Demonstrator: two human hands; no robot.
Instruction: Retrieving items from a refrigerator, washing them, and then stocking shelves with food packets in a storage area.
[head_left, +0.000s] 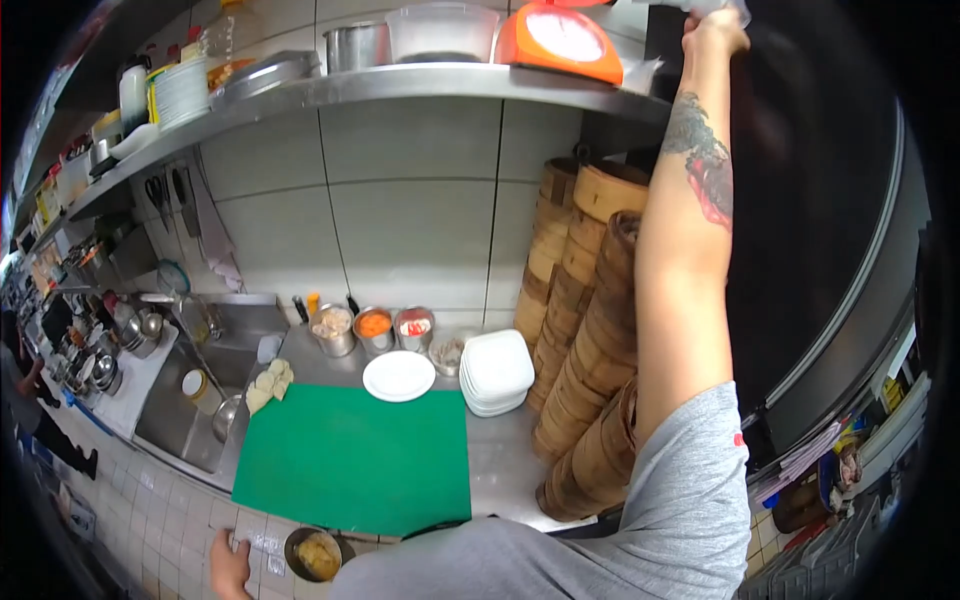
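Observation:
My right arm reaches up past the shelf's right end, and my right hand (716, 26) is at the top edge of the view, against a clear plastic item (731, 9); its grip is partly cut off. Low at the left, my left hand (229, 562) hangs over the tiled floor with fingers apart, holding nothing. Just right of it is a round metal container (313, 555) with yellowish food. A green cutting board (360, 457) lies on the steel counter, with pale dough-like pieces (268, 386) at its back left corner and a white oval plate (398, 376) at its back edge.
Tall stacks of bamboo steamers (585, 352) lean at the right beside stacked square white dishes (496, 371). Metal containers of ingredients (373, 330) line the wall. A sink (180, 405) is at left. The shelf (420, 81) above holds an orange scale (559, 45). A person (45, 427) stands far left.

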